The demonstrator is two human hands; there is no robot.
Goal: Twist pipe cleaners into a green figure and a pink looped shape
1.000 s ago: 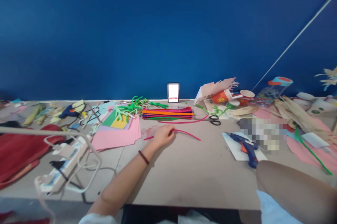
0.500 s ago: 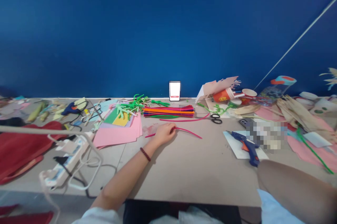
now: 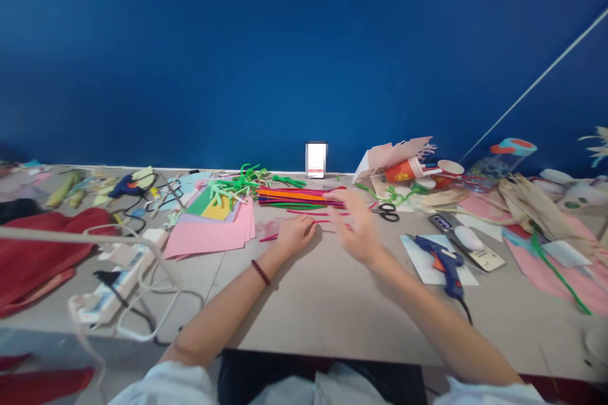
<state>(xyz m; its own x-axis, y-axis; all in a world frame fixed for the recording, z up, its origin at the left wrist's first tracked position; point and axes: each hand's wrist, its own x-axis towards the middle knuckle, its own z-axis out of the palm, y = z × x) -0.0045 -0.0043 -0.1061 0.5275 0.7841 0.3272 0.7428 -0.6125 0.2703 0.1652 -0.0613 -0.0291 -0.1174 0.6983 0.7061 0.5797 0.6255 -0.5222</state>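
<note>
2 loose, pale bluish-white sleeves [image 3: 164, 386] reach to around the elbows. 1 dark reddish-brown bracelet [image 3: 261, 272] of small round beads sits behind the left hand [image 3: 297, 235]. A pale top [image 3: 327, 387] overhangs dark clothing [image 3: 242, 376] below.

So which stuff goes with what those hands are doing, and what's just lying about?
Seem part of it:
pink pipe cleaner, in the left hand
coloured pipe cleaner bundle, by the blurred right hand

Seem just lying about, untouched:
scissors
right-side glue gun
red cloth
tipped paper cup
</note>
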